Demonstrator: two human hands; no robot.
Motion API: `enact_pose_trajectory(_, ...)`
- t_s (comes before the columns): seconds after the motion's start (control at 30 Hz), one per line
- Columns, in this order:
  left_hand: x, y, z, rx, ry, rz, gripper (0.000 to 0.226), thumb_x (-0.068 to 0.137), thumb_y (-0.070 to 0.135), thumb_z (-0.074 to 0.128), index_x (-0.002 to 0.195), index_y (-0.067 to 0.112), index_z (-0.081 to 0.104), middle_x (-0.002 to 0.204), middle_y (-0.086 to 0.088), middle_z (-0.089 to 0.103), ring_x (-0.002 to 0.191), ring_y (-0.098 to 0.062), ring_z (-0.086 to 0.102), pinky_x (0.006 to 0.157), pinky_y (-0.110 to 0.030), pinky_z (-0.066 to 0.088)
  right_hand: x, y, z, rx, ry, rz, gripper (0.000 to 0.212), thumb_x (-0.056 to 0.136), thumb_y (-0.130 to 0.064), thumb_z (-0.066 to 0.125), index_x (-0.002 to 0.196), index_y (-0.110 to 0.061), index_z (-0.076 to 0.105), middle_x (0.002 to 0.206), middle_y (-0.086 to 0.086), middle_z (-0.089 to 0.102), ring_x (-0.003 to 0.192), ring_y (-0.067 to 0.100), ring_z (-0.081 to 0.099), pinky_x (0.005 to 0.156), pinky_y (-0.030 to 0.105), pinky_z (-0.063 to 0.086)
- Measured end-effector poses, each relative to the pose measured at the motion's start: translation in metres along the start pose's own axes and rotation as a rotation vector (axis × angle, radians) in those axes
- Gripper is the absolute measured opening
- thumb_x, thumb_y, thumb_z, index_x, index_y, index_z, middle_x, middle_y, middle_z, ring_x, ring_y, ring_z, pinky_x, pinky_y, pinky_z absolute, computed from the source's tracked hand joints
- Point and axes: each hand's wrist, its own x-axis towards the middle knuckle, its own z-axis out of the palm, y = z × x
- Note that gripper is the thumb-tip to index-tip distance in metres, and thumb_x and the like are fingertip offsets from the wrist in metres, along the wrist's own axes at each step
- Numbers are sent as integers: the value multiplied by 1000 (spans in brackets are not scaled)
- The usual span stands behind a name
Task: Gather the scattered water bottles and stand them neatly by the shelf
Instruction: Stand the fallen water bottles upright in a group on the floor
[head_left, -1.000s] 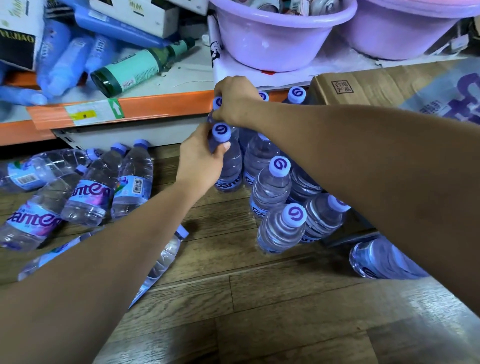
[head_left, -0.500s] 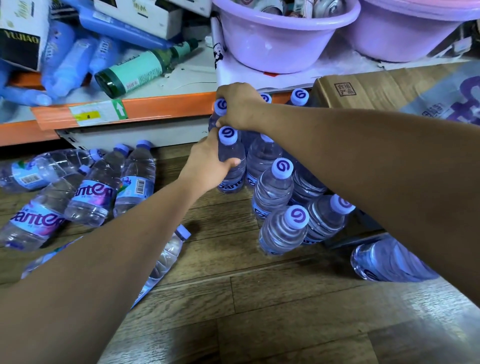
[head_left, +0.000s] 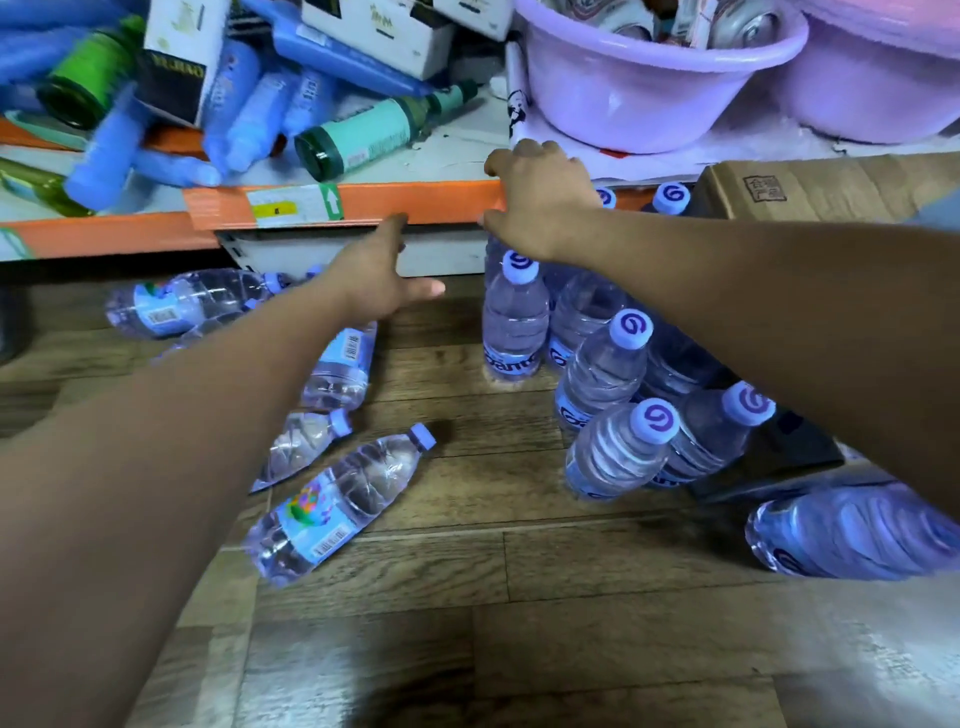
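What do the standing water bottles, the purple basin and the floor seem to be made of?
Standing water bottles: clear, glossy thin plastic; ribbed walls show through. Purple basin: opaque moulded plastic, soft sheen, rolled rim. Floor: wood-look planks with grain and seams, perhaps laminate or vinyl; cannot tell.

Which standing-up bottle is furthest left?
The bottle just below the right hand. All the other upright ones stand to its right, toward the cardboard box.
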Motion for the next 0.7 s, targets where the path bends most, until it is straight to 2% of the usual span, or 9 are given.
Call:
enact_pose_trajectory(0.1,-1,-33,-29,85,66,-91,81,85,36,65,146,7,20,146,-18,40,131,-34,42,105,-40,39,-5,-25,-2,-15,63,-91,38,89,-23,48,125,-12,54,129,14,52,122,34,44,97,40,36)
enact_pose_trajectory(0.17,-5,-53,-38,147,63,-157,77,86,35,63,144,4,24,143,-22,42,128,-36,45,101,-38,39,-12,-45,6,-9,14,-164,37,89,-22,49,123,-13,55,128,14,53,122,34,44,97,39,36)
enact_pose_trajectory(0.27,-12,-79,-38,228,-19,-245,73,87,37,61,141,2,28,136,-25,49,123,-38,49,97,-38,41,-25,-68,33,18,-179,-226,35,88,-26,51,120,-13,56,125,15,53,121,35,47,97,40,41)
enact_pose_trajectory(0.33,-13,-92,-35,248,-65,-257,68,83,41,64,134,4,37,130,-22,54,116,-37,53,96,-40,45,-34,-77,55,42,-355,-215,35,87,-29,54,118,-14,57,124,15,54,117,36,52,93,40,48)
enact_pose_trajectory(0.4,-13,-98,-29,255,-105,-254,67,83,42,63,135,8,38,134,-18,52,121,-35,51,100,-40,42,-45,-81,75,48,-513,-200,36,87,-32,57,119,-15,57,125,14,56,115,35,54,90,37,49)
enact_pose_trajectory(0.47,-11,-100,-21,274,-128,-256,70,88,40,59,143,8,29,145,-17,41,131,-34,42,105,-37,36,-53,-86,91,43,-649,-196,39,89,-36,58,120,-13,57,126,12,57,114,33,54,90,36,46)
enact_pose_trajectory(0.53,-4,-100,-10,269,-137,-240,68,90,40,56,143,7,29,147,-16,38,134,-33,38,106,-35,34,-58,-89,105,40,-763,-197,39,90,-39,57,118,-10,59,119,12,60,105,30,54,82,33,44)
enact_pose_trajectory(0.63,12,-100,7,238,-120,-226,61,89,39,56,136,5,37,139,-19,45,128,-34,43,101,-37,37,-61,-94,120,82,-891,-174,39,91,-36,55,115,-5,60,110,13,61,86,24,52,69,27,39)
enact_pose_trajectory(0.7,25,-100,18,203,-76,-236,59,89,39,57,134,6,38,139,-22,43,126,-37,44,101,-39,39,-60,-95,128,199,-990,-106,42,94,-34,54,121,-2,54,108,14,56,80,25,53,67,30,46)
